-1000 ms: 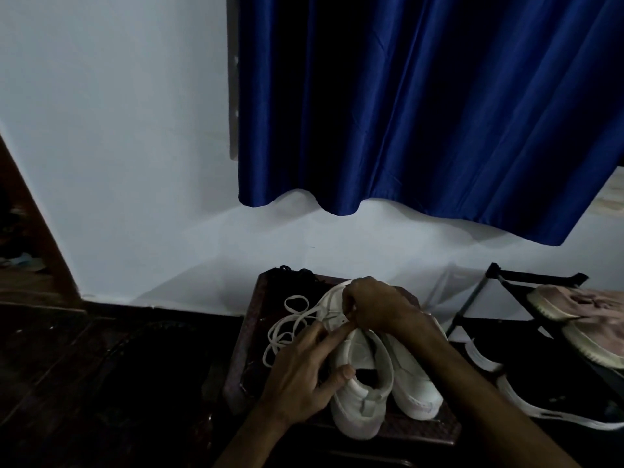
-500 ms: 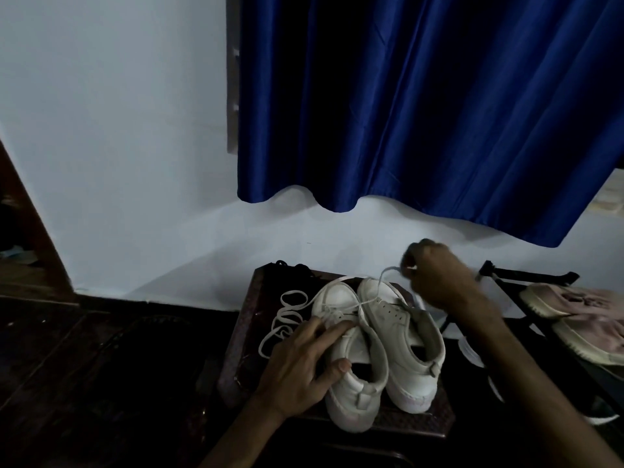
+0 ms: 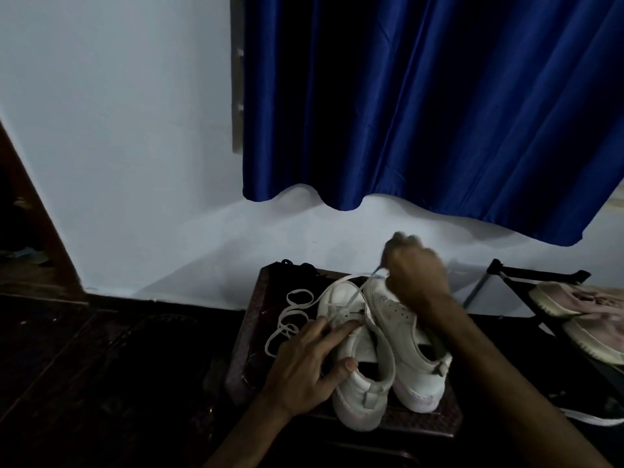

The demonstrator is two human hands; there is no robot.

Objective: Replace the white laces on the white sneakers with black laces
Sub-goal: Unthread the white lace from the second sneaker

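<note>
Unlacing is the step in hand. Left hand (image 3: 304,366) presses flat, fingers straight, on the 9 o'clock sneaker (image 3: 364,393) on the table (image 3: 250,332). Right hand (image 3: 415,275), at 12 o'clock, pinches the white lace (image 3: 358,292). Next move probably calls for drawing it clear of the eyelets.

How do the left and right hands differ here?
The left hand lies flat, fingers straight, pressing the nearer white low-top sneaker; the right hand is raised, fingers curled, pinching a thin white lace. The left hand looks sharp, the right hand motion-blurred. Both work on that same sneaker.
</note>
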